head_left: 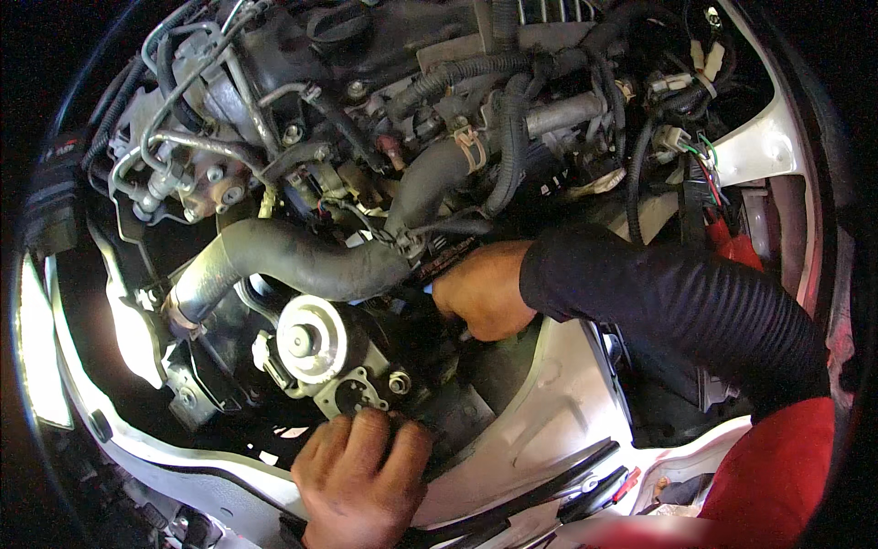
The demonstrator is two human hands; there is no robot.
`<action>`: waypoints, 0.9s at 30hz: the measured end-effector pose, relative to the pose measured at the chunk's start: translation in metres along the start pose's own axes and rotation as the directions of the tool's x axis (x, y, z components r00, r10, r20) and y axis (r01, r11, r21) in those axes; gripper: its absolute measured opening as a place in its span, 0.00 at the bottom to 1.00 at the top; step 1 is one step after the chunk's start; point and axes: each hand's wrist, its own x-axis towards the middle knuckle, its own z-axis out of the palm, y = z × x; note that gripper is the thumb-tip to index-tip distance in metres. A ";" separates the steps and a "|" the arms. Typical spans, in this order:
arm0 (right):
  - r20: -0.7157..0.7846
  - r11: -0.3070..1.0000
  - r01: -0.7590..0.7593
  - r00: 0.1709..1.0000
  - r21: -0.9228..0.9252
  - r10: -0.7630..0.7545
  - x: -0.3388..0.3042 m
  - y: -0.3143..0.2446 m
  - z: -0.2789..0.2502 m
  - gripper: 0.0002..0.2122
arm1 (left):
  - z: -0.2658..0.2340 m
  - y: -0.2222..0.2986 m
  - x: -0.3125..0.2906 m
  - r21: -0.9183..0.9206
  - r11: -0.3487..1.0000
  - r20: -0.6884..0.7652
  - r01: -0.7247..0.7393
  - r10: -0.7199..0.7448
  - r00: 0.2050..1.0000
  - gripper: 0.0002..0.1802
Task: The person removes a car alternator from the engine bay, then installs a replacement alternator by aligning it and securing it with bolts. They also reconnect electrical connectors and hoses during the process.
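Note:
My right hand (pixel 485 288) reaches down into the engine bay beside a thick grey curved hose (pixel 302 259). Its fingertips drop out of sight below the hose, so their grip is hidden. At the lower middle, my left hand (pixel 361 476) is closed, its knuckles up and its fingers curled down. Whatever those fingers hold, if anything, does not show. Just beyond the knuckles sits a metal flange (pixel 352 393) with bolt holes and a dark opening. A round silver housing (pixel 312 339) with a raised centre adjoins it.
The engine with its black filler cap (pixel 335 27) fills the far side, with metal pipes (pixel 197 142) at the left. Wiring connectors (pixel 672 142) hang at the right. White body panels (pixel 558 393) edge the bay. A bright light (pixel 41 348) shines at the left rim.

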 end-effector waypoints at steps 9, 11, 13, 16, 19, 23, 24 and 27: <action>0.037 0.985 -0.120 0.993 0.127 0.116 -0.010 -0.011 -0.014 0.12 | 0.006 0.001 0.004 -0.082 0.989 -0.143 -0.121 0.108 0.984 0.10; 0.036 0.984 -0.133 0.991 0.121 0.129 -0.008 -0.009 -0.012 0.11 | 0.008 -0.005 0.003 -0.064 0.982 -0.106 -0.175 0.168 0.980 0.10; 0.018 0.997 -0.056 0.998 0.050 0.055 -0.006 -0.006 -0.008 0.12 | 0.009 -0.007 0.000 -0.080 0.979 -0.092 -0.186 0.178 0.980 0.10; 0.020 1.000 -0.023 1.000 -0.011 0.023 -0.003 -0.004 -0.004 0.12 | 0.011 -0.007 -0.002 -0.103 0.978 -0.077 -0.184 0.177 0.981 0.11; 0.005 0.992 -0.107 0.994 0.072 0.107 -0.004 -0.007 -0.005 0.12 | 0.014 -0.004 -0.002 -0.095 0.978 -0.113 -0.184 0.174 0.978 0.12; -0.001 0.972 -0.149 0.988 0.183 0.152 -0.009 -0.012 -0.011 0.13 | 0.018 -0.004 0.000 -0.106 0.976 -0.135 -0.191 0.176 0.975 0.11; 0.024 0.965 -0.162 0.987 0.208 0.160 -0.009 -0.013 -0.013 0.13 | 0.019 -0.004 0.001 -0.097 0.976 -0.135 -0.195 0.181 0.974 0.11; -0.044 0.980 -0.113 0.992 0.162 0.122 -0.010 -0.015 -0.017 0.14 | 0.024 -0.002 0.002 -0.053 0.977 -0.168 -0.207 0.196 0.966 0.11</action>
